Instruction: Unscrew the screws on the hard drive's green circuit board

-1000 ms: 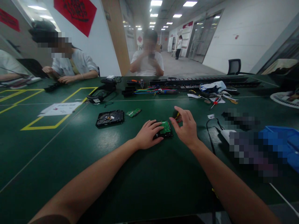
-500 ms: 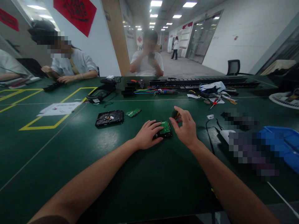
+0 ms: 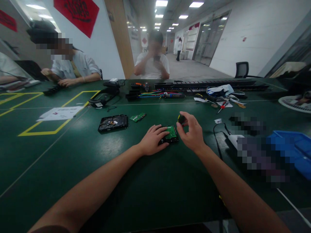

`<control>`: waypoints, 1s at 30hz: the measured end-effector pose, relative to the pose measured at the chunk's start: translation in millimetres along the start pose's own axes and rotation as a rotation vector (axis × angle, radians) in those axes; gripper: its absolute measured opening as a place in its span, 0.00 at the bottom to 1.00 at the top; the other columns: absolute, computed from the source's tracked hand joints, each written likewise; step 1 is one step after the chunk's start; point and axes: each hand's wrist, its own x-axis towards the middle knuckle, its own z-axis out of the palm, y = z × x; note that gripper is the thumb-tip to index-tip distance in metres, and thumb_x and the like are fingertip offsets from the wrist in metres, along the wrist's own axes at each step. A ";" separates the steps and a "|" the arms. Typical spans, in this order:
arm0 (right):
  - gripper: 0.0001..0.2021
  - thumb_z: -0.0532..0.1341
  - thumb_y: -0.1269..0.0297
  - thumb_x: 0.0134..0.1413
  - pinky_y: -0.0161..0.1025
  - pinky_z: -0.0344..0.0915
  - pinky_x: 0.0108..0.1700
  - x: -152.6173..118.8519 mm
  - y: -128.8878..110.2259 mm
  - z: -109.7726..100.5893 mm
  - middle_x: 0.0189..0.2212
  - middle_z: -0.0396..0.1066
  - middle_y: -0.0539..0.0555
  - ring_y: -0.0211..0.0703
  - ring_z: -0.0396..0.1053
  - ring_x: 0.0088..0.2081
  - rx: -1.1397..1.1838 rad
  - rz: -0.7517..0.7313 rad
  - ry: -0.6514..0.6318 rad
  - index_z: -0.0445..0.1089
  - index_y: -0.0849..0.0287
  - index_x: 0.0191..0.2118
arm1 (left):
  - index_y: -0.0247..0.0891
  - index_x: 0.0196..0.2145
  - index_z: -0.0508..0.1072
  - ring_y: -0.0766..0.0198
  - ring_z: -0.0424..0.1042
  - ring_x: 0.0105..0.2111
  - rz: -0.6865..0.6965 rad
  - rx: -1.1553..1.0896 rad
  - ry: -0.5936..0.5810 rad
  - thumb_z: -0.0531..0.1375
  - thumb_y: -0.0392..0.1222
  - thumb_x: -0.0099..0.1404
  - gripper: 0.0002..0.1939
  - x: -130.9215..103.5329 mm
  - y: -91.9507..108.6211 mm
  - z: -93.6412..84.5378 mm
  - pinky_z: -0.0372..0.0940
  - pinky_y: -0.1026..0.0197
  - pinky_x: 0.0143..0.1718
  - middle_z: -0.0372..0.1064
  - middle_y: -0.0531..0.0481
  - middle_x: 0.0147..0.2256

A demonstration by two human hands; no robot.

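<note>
In the head view, a hard drive (image 3: 172,132) lies on the green table with its circuit board facing up. My left hand (image 3: 155,139) is laid across its left part, fingers over the top and thumb along the near side, holding it. At the drive's right end, my right hand (image 3: 191,131) pinches the dark handle of a screwdriver (image 3: 181,119) with yellow on it, between thumb and fingers. Its shaft and tip cannot be made out. To the left lies another hard drive (image 3: 113,123), and a loose green circuit board (image 3: 138,117) sits beside it.
Black racks (image 3: 206,86), coloured wires (image 3: 153,95) and a red screwdriver (image 3: 223,105) lie along the back. A blue tray (image 3: 289,145) and a strap (image 3: 216,142) are at the right. A headset (image 3: 107,95) lies back left. People sit across the table.
The screwdriver handle has turned a little in my right fingers, showing its yellow part on the other side. My left hand stays on the hard drive. The view shifts slightly.
</note>
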 end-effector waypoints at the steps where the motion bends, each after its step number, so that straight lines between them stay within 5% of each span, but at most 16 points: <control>1: 0.25 0.62 0.64 0.68 0.48 0.78 0.44 0.4 0.0 -0.3 0.53 0.71 0.57 0.45 0.75 0.41 0.003 0.000 0.006 0.61 0.46 0.68 | 0.46 0.67 0.67 0.40 0.54 0.73 0.002 0.001 -0.001 0.62 0.57 0.73 0.30 -0.1 0.0 0.1 0.50 0.30 0.73 0.62 0.43 0.70; 8: 0.21 0.64 0.61 0.68 0.47 0.76 0.42 2.6 2.8 -2.1 0.46 0.70 0.54 0.44 0.72 0.38 -0.041 0.010 0.058 0.65 0.45 0.64 | 0.47 0.68 0.67 0.39 0.54 0.73 -0.003 -0.008 -0.004 0.63 0.57 0.72 0.30 0.3 0.7 -0.1 0.49 0.30 0.73 0.61 0.43 0.71; 30: 0.24 0.60 0.66 0.70 0.49 0.77 0.47 1.8 0.4 -0.6 0.53 0.73 0.57 0.48 0.74 0.45 -0.010 -0.046 -0.021 0.63 0.46 0.68 | 0.45 0.67 0.67 0.39 0.54 0.73 -0.002 0.000 -0.008 0.62 0.57 0.73 0.30 0.6 -0.6 0.9 0.49 0.29 0.73 0.61 0.44 0.70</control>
